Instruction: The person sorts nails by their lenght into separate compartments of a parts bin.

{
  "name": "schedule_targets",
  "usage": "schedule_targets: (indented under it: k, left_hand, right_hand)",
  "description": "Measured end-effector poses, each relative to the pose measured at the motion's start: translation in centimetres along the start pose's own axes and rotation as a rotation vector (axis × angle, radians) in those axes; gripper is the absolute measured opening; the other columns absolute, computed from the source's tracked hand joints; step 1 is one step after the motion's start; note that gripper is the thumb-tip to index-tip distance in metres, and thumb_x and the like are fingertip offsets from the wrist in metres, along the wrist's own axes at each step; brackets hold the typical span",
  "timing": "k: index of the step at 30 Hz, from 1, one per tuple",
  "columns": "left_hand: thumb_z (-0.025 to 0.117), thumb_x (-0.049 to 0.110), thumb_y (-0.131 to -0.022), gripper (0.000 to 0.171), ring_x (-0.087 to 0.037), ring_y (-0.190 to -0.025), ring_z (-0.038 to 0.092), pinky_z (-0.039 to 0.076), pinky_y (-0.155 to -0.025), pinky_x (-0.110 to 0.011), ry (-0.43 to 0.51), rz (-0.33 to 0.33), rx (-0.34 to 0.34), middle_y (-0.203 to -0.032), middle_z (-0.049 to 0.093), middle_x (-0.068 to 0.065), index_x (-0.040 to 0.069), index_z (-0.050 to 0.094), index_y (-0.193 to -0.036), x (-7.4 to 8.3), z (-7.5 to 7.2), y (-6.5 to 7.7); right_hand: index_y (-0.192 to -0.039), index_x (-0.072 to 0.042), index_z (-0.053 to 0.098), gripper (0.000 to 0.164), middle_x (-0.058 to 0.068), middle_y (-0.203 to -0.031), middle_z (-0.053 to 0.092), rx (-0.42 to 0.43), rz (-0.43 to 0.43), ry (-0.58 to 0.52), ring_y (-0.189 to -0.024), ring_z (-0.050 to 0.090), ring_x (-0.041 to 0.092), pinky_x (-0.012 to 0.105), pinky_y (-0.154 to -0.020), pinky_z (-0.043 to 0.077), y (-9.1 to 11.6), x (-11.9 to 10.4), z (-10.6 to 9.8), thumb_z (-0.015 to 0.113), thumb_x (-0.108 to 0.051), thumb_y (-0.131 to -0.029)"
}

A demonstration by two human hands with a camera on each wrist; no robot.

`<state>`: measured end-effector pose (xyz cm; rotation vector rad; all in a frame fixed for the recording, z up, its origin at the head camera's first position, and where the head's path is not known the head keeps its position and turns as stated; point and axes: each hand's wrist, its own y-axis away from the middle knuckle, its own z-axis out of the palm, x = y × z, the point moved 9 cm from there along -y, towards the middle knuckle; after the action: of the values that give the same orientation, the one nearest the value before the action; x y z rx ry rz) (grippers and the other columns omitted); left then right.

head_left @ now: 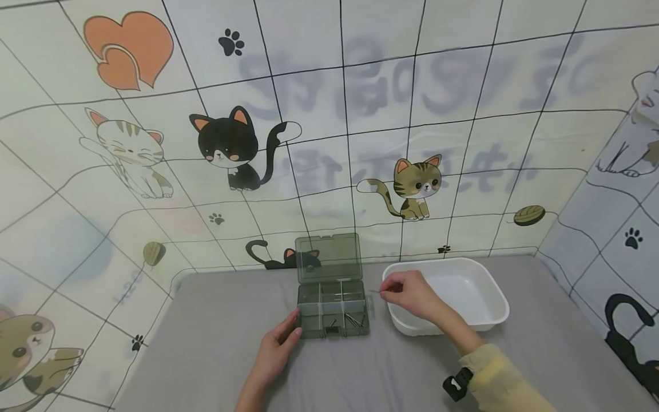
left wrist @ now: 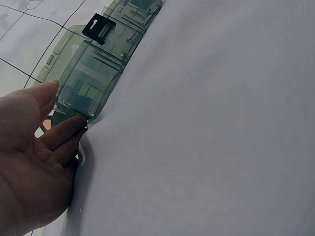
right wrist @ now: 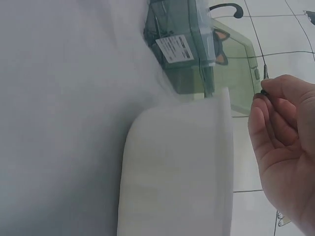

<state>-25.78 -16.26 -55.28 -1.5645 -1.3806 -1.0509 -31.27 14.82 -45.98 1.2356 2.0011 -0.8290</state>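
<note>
A green see-through compartment box stands on the grey cloth with its lid raised at the back. Several screws lie in its front right compartment, and a small one is in the front middle. My left hand rests against the box's left side, fingertips and thumb touching its edge, fingers fairly straight. Between thumb and fingertips my right hand pinches a dark threaded screw, its threaded end pointing away from the fingers. That hand is over the left rim of a white tub, just right of the box.
The white plastic tub stands to the right, close beside the box. A printed cat-pattern sheet hangs behind and at both sides. Grey cloth covers the table, and a black watch sits by the right sleeve.
</note>
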Motion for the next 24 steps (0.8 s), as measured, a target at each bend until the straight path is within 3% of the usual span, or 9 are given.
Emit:
schedule_targets:
  k: [17, 24]
  left_hand:
    - [0.064, 0.017, -0.103, 0.048, -0.036, -0.138, 0.049, 0.046, -0.109, -0.044, 0.024, -0.001, 0.011, -0.150, 0.052, -0.018, 0.008, 0.054, -0.150, 0.0, 0.0, 0.1]
    - [0.064, 0.018, -0.103, 0.048, -0.037, -0.138, 0.049, 0.046, -0.109, -0.045, 0.030, 0.010, 0.009, -0.150, 0.051, -0.019, 0.008, 0.054, -0.149, 0.1, 0.0, 0.1]
  right_hand:
    - [-0.091, -0.001, 0.075, 0.004, -0.004, -0.083, 0.070, -0.041, -0.033, -0.056, -0.075, 0.063, 0.009, 0.025, -0.065, 0.055, -1.1, -1.7, 3.4, 0.074, -0.005, -0.090]
    - [-0.091, -0.003, 0.076, 0.004, -0.005, -0.084, 0.070, -0.061, -0.096, -0.017, -0.075, 0.062, 0.005, 0.024, -0.067, 0.055, -1.6, -3.0, 5.8, 0.073, -0.004, -0.090]
